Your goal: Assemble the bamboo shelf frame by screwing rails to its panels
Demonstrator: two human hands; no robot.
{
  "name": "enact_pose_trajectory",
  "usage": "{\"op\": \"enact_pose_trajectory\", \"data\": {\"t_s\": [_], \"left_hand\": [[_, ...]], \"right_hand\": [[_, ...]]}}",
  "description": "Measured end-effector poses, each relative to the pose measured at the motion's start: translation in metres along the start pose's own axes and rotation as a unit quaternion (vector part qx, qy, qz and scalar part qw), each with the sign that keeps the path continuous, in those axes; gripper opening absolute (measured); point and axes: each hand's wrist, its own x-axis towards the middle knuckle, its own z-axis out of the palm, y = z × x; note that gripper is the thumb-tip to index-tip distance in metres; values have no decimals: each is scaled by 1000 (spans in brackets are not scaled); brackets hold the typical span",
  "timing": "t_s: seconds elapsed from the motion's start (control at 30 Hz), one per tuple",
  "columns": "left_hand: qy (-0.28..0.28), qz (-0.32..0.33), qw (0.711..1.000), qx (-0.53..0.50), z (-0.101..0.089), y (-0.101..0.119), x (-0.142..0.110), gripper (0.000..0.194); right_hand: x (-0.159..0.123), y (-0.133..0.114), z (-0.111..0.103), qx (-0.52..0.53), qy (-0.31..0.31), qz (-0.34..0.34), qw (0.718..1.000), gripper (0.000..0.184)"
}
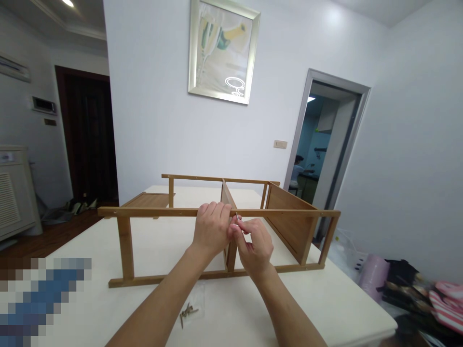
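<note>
A wooden shelf frame (289,212) lies on its side on the white table (289,303), its near upper rail running across my view. My left hand (212,226) is closed over that rail, just left of the middle joint. My right hand (256,243) pinches a thin silvery rod like a hex key (237,217), its upper end against the rail at the joint. The fingers hide most of the rod. Below the joint stands the middle shelf board's edge (232,253). Several screws (188,312) lie on a clear plastic bag on the table, nearer to me.
A separate wooden panel (148,200) lies at the table's back left. To the right, a pink roll (374,274) and heaped bags sit beside the table. A person (298,171) is beyond the doorway. A framed picture (224,53) hangs on the wall.
</note>
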Motion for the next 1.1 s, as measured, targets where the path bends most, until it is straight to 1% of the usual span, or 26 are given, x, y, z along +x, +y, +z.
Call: {"op": "enact_pose_trajectory", "data": {"t_s": [0.1, 0.2, 0.33, 0.43, 0.63, 0.83, 0.9, 1.0, 1.1], "left_hand": [[0, 2, 1000, -5, -1, 0, 0, 23], [20, 14, 999, -40, -3, -2, -1, 29], [55, 25, 992, -115, -3, -5, -5, 24], [57, 28, 988, -140, -2, -8, -8, 24], [59, 23, 988, -142, -1, -8, -9, 25], [66, 18, 987, -148, 0, -7, -9, 23], [68, 17, 986, -150, 1, -7, -10, 24], [66, 17, 987, -148, 1, -7, -9, 24], [65, 17, 988, -141, 0, -7, -8, 22]], "right_hand": [[1, -2, -1, 4, 1, 11, 1000, 17], [4, -5, -4, -5, -2, 19, 1000, 15], [8, -7, -5, -30, 1, 16, 999, 13], [11, -9, -7, -56, -8, 1, 998, 14], [20, -15, -19, -131, -62, -39, 989, 16], [29, -22, -24, -191, -117, -86, 971, 5], [30, -23, -24, -206, -133, -96, 965, 5], [29, -24, -23, -221, -141, -100, 960, 8], [30, -24, -21, -235, -135, -92, 958, 14]]}}
